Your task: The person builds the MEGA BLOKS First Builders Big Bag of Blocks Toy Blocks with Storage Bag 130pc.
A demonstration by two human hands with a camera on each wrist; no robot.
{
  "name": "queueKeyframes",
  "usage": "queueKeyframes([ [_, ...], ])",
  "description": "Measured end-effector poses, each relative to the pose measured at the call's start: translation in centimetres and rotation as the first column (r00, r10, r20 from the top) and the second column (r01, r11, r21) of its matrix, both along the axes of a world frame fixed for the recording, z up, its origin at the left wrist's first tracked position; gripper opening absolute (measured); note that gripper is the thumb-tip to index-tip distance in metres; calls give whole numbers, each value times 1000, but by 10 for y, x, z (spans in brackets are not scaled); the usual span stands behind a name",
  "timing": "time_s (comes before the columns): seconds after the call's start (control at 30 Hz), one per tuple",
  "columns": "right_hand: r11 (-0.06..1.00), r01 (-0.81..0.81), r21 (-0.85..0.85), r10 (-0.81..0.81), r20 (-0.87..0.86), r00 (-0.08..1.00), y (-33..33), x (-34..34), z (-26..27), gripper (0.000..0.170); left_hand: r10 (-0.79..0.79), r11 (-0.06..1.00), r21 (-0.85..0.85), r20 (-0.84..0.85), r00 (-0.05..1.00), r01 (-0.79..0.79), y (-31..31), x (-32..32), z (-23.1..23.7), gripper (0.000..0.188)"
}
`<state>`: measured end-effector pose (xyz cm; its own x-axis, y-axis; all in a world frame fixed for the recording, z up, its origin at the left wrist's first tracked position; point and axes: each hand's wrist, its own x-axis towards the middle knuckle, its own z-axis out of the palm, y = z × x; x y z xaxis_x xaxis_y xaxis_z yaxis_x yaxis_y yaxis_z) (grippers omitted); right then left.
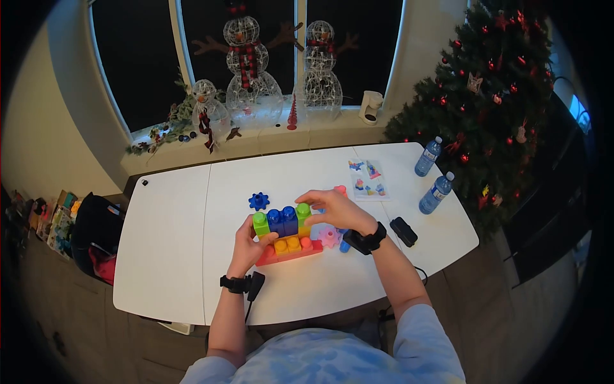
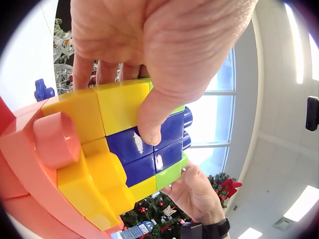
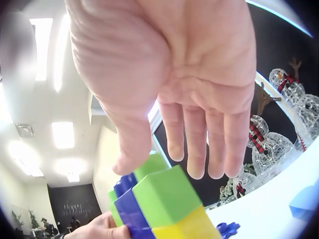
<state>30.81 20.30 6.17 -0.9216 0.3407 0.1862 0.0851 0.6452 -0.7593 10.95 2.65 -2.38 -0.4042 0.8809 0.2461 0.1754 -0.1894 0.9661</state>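
Observation:
A wall of toy building blocks stands on the table, with blue blocks [image 1: 283, 222] between a left green block [image 1: 259, 219] and a right green block [image 1: 303, 210]. Yellow blocks [image 2: 119, 107] come below, over a coral-pink base [image 1: 291, 257]. My left hand [image 1: 245, 248] grips the wall's left end, its thumb [image 2: 155, 119] across the blue blocks and its fingers behind, partly hidden. At the right green block is my right hand [image 1: 340, 211]. In the right wrist view its fingers [image 3: 195, 144] are straight and spread, with the thumb [image 3: 133, 147] right at the block's top edge.
Behind the wall lies a blue gear piece [image 1: 258, 201]; a pink gear piece [image 1: 329, 237] is to its right. Farther off are a printed picture sheet [image 1: 369, 180], two water bottles [image 1: 428, 157] and a black case [image 1: 403, 232]. A Christmas tree [image 1: 473, 96] stands beyond the table.

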Motion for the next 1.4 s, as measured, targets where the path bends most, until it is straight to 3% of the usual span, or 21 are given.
queueKeyframes([
  [0.03, 1000, -4, 6, 4, 5, 1000, 7, 2, 0, 41, 5, 1000, 8, -27, 1000, -4, -1, 0, 0, 44],
  [0.1, 980, 105, -172, -126, -117, 985, 28, 6, -1, 42, 6, 1000, 17, -24, 1000, -6, 0, -2, -3, 43],
  [0.13, 959, 223, -177, -239, -77, 968, 36, 9, 2, 42, 1, 1000, 20, -27, 1000, -1, -1, -2, -4, 42],
  [0.17, 961, 216, -173, -230, -67, 971, 49, 14, -5, 42, 11, 1000, 21, -16, 1000, -11, -1, -1, -3, 42],
  [0.23, 917, 395, 48, -394, -32, 919, 82, 19, -35, 45, 10, 999, 35, 14, 1000, -11, -2, 1, -2, 38],
  [0.27, 920, 390, 52, -389, -24, 921, 90, 22, -46, 45, 16, 999, 35, 22, 1000, -17, -2, 0, -2, 38],
  [0.33, 910, 344, 233, -380, 135, 915, 100, 29, -67, 48, -3, 999, 36, -23, 1000, 3, -2, -1, -3, 40],
  [0.43, 868, 378, 323, -405, 20, 914, 103, 30, -94, 50, 3, 1000, 21, -7, 1000, -3, -3, 0, -1, 41],
  [0.57, 873, 408, 267, -434, 45, 900, 119, 22, -115, 52, -5, 1000, 12, -22, 1000, 5, -2, -2, -1, 42],
  [0.67, 930, 300, 214, -347, 229, 910, 117, 20, -110, 53, 0, 1000, 5, -31, 1000, 0, -2, -2, 0, 43],
  [0.7, 928, 308, 210, -352, 227, 908, 113, 20, -110, 53, -8, 1000, 2, -35, 999, 8, -1, -2, 0, 43],
  [0.77, 902, 314, 296, -324, -16, 946, 102, 22, -110, 42, -6, 1000, 16, 3, 1000, 6, -1, 0, 1, 40],
  [0.8, 903, 318, 288, -329, -10, 944, 98, 25, -110, 42, -11, 1000, 7, 6, 1000, 11, -1, -1, 0, 40],
  [0.87, 826, 432, 362, -492, 90, 866, 75, 31, -80, 26, -3, 1000, -21, -8, 1000, 2, -1, -3, -2, 39],
  [0.9, 828, 429, 360, -491, 98, 866, 62, 36, -66, 26, -1, 1000, -27, -2, 1000, 1, -1, -3, -2, 39],
  [0.97, 823, 336, 457, -537, 435, 723, 38, 44, -49, 18, 12, 1000, -18, 0, 1000, -12, -2, -1, 0, 38],
  [1.0, 786, 288, 548, -536, 372, 758, 39, 51, -72, 20, 20, 1000, -16, 2, 1000, -20, -2, -1, -1, 38],
  [1.2, 787, 207, 581, -459, 327, 826, 35, 62, -116, 27, 29, 998, 56, -42, 999, -26, 0, 2, 0, 51],
  [1.33, 821, 303, 484, -449, 218, 866, 36, 61, -62, 31, 59, 994, 89, -7, 998, -58, 2, 4, 12, 57],
  [1.4, 907, 400, 130, -396, -50, 917, 23, 47, -15, 35, 67, 993, 98, -31, 997, -64, 5, 0, 13, 57],
])
